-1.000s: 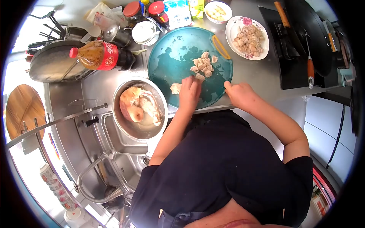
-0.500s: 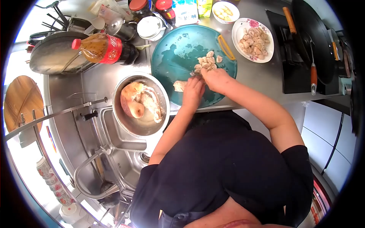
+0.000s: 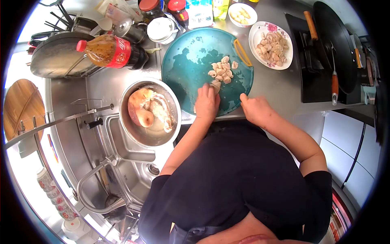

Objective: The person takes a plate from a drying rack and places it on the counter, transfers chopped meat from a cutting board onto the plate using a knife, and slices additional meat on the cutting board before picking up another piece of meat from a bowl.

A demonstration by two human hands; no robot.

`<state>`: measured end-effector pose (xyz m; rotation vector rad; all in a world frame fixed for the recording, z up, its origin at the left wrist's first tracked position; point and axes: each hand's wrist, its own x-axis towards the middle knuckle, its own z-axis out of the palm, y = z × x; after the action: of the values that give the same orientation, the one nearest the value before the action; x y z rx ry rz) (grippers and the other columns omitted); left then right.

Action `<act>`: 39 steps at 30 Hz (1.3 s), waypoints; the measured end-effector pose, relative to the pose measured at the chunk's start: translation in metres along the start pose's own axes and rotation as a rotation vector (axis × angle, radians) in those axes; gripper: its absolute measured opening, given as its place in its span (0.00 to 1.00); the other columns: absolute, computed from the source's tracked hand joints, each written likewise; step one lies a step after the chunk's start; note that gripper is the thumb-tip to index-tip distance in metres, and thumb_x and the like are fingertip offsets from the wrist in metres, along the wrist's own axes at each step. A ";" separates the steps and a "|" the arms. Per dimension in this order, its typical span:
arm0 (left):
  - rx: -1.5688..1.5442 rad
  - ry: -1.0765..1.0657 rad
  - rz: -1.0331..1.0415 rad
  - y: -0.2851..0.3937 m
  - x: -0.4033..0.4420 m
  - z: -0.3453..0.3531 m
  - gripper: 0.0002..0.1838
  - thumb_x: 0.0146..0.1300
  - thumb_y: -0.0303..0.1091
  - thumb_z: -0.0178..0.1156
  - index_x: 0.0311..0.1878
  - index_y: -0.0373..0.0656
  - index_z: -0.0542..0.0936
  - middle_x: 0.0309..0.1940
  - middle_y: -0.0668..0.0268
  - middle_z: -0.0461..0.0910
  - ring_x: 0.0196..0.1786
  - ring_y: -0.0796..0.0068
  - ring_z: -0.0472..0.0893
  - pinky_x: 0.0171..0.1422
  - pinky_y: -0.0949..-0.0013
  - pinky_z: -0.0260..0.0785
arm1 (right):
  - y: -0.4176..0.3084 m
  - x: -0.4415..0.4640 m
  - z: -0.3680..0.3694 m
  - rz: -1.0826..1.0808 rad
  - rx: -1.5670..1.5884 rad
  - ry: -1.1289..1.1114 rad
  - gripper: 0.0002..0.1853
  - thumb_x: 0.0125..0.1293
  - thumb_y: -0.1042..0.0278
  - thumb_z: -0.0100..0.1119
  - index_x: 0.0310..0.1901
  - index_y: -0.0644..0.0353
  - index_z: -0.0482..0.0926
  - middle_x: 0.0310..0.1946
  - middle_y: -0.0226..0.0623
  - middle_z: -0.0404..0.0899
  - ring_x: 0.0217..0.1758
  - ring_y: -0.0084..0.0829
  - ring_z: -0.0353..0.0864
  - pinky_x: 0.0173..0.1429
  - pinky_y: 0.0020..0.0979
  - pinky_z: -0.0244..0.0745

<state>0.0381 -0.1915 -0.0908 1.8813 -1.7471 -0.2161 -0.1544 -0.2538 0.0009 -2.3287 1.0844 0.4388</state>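
On the round green cutting board (image 3: 183,53) lies a heap of cut pale meat pieces (image 3: 222,69). My left hand (image 3: 208,103) rests near the board's front edge, fingers bent over a piece of meat (image 3: 215,84) just below the heap. A bit of meat also shows beside its wrist. Over the board's right front edge, my right hand (image 3: 258,110) is closed, apart from the meat; whatever it grips is hidden. A flowered plate (image 3: 257,57) of similar cut pieces stands right of the board.
Left of the board, a steel bowl (image 3: 125,128) with large pieces of meat sits by the sink (image 3: 126,142). A cola bottle (image 3: 118,52), jars and a small white bowl (image 3: 242,23) stand behind. At right, a wok (image 3: 343,61) is by the stove.
My right hand has pulled back from the meat, right and towards me. My left hand has shifted slightly, its fingers now at the lower edge of the heap.
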 end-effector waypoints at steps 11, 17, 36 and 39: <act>-0.082 -0.077 0.035 -0.005 -0.001 -0.007 0.18 0.48 0.24 0.65 0.45 0.43 0.77 0.49 0.62 0.77 0.48 0.55 0.76 0.44 0.57 0.77 | -0.035 0.090 0.018 -0.109 0.158 0.220 0.09 0.60 0.74 0.53 0.42 0.65 0.69 0.28 0.53 0.83 0.36 0.52 0.85 0.41 0.47 0.80; -0.110 -0.026 0.057 -0.016 -0.004 -0.014 0.21 0.47 0.21 0.64 0.48 0.41 0.76 0.51 0.58 0.75 0.51 0.50 0.73 0.52 0.55 0.73 | -0.007 0.052 0.029 -0.040 0.069 0.122 0.08 0.65 0.70 0.53 0.40 0.64 0.68 0.25 0.52 0.82 0.33 0.52 0.85 0.38 0.49 0.79; -0.221 -0.037 0.111 -0.016 -0.002 -0.011 0.18 0.46 0.19 0.66 0.44 0.39 0.79 0.49 0.59 0.77 0.51 0.53 0.77 0.55 0.58 0.73 | -0.014 0.066 0.017 -0.145 0.065 0.139 0.10 0.58 0.77 0.53 0.42 0.66 0.69 0.26 0.51 0.82 0.35 0.51 0.85 0.38 0.46 0.79; -0.234 -0.037 0.120 -0.017 -0.005 -0.009 0.18 0.47 0.20 0.66 0.44 0.39 0.79 0.50 0.59 0.78 0.52 0.53 0.77 0.55 0.57 0.73 | -0.031 0.094 0.026 -0.235 0.043 0.290 0.11 0.58 0.77 0.53 0.43 0.66 0.70 0.27 0.51 0.83 0.35 0.51 0.85 0.39 0.47 0.79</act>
<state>0.0559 -0.1842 -0.0932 1.6108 -1.7681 -0.3939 -0.0728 -0.2790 -0.0561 -2.4947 0.9174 -0.0113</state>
